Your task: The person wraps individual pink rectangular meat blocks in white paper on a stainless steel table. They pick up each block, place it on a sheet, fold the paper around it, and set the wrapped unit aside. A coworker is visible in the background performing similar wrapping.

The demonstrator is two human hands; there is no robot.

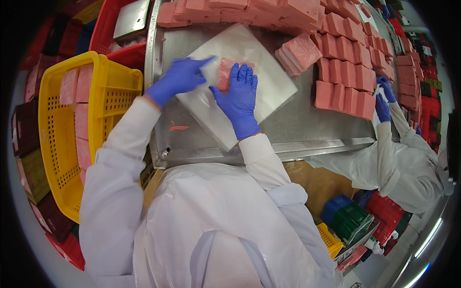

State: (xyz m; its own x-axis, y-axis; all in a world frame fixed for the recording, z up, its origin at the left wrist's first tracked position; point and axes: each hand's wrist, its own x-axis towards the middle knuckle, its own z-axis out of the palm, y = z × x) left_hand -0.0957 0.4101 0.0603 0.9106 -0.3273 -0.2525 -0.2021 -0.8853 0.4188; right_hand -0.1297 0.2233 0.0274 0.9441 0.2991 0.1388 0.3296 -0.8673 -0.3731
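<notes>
A stack of clear plastic sheets (272,84) lies turned at an angle on the steel table (299,120). On its upper part sits a pink block or slab (224,73), apparently meat-like, partly hidden under my blue-gloved right hand (237,97). That hand rests flat on it, thumb out to the side. My left hand (178,81), also gloved and blurred, is over the sheets' left edge with fingers apart and nothing visible in it. Right of the sheets stand pink pieces in clear film (300,54).
Stacked pink blocks (345,72) line the table's far and right sides. A yellow crate (95,118) with pink blocks is at left, beside a red crate (99,32) holding a metal box (132,19). A co-worker (399,162) stands at right. Pink scraps (179,128) lie near the front.
</notes>
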